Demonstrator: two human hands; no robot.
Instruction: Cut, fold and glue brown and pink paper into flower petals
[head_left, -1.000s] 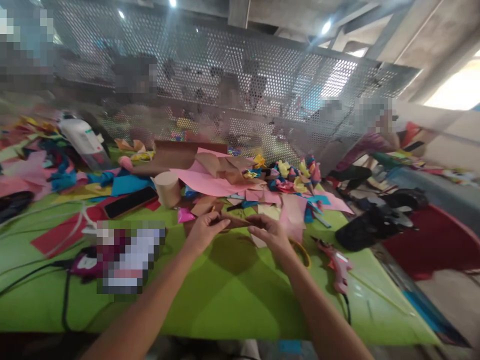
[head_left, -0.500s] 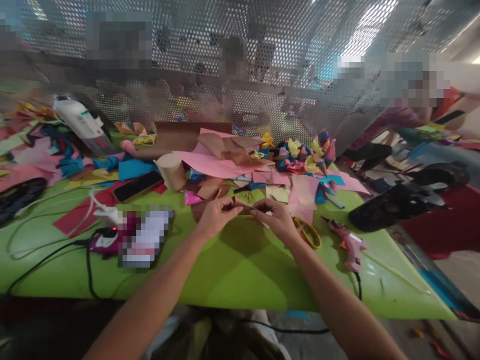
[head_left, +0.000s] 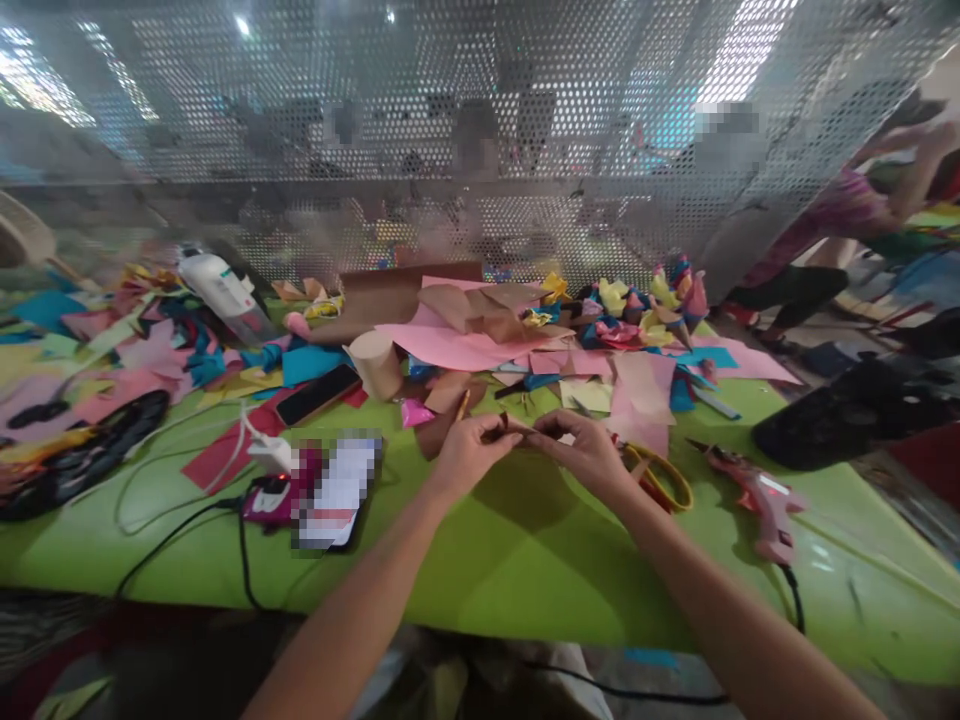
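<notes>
Small brown paper piece (head_left: 517, 432) pinched between left hand (head_left: 469, 452) and right hand (head_left: 589, 452) fingers above green bench (head_left: 525, 570). Fold apparently unfinished; scissors (head_left: 660, 478), glue gun (head_left: 757, 495) untouched alongside.

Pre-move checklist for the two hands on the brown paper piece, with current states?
1. Left hand pinching the brown paper piece: ok.
2. Right hand gripping its other end: ok.
3. Piece held above the green table cover, bare patch beneath: ok.
4. Yellow-handled scissors close beside the right wrist: not ok, could snag.
5. Pink glue gun lying apart from both hands: ok; whether it is hot, cannot tell.
6. Fold state of the piece: cannot tell, too small and blurred.
</notes>
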